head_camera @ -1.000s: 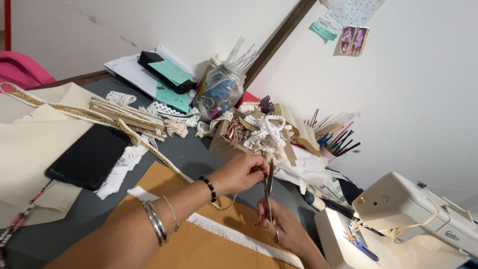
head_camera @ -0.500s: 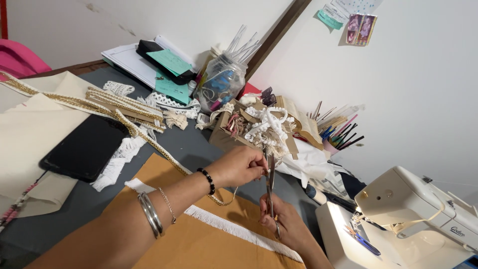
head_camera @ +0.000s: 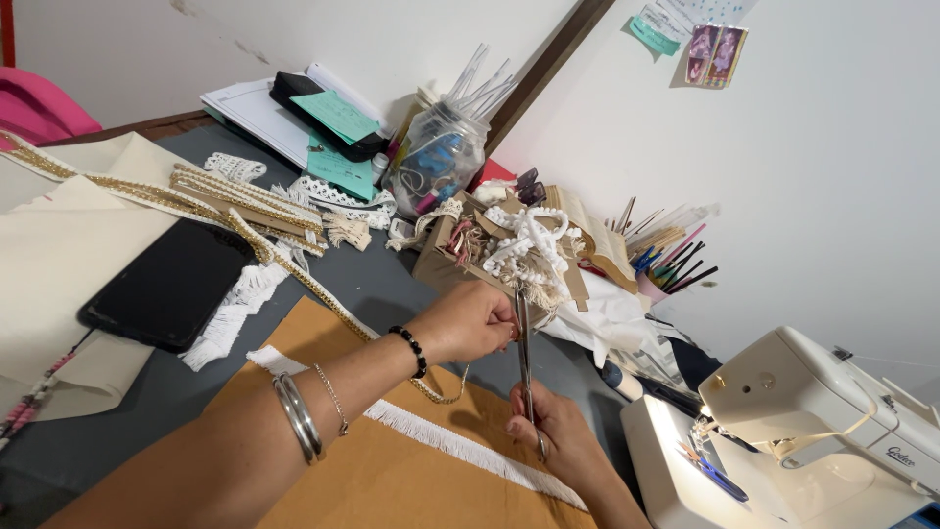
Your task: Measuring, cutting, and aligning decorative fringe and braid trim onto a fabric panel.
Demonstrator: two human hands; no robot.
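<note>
My left hand [head_camera: 468,321] pinches the end of a thin gold braided trim [head_camera: 304,278] that trails back across the grey table to the far left. A beaded bracelet and metal bangles sit on that wrist. My right hand [head_camera: 553,436] grips the handles of metal scissors [head_camera: 524,355], whose blades point up and away, meeting the trim right at my left fingertips. Under both hands lies a tan card [head_camera: 392,460] crossed by a strip of white fringe trim [head_camera: 441,441].
A cardboard box of white pom-pom trims [head_camera: 509,250] stands just beyond the scissors. A black tablet [head_camera: 166,284] lies left on cream fabric [head_camera: 59,264]. A plastic jar [head_camera: 436,157], papers, a pen cup [head_camera: 666,264] and a white sewing machine [head_camera: 813,431] at right crowd the table.
The view has shifted slightly and both hands sit a little lower in it. The scissors stay at the trim by my left fingertips.
</note>
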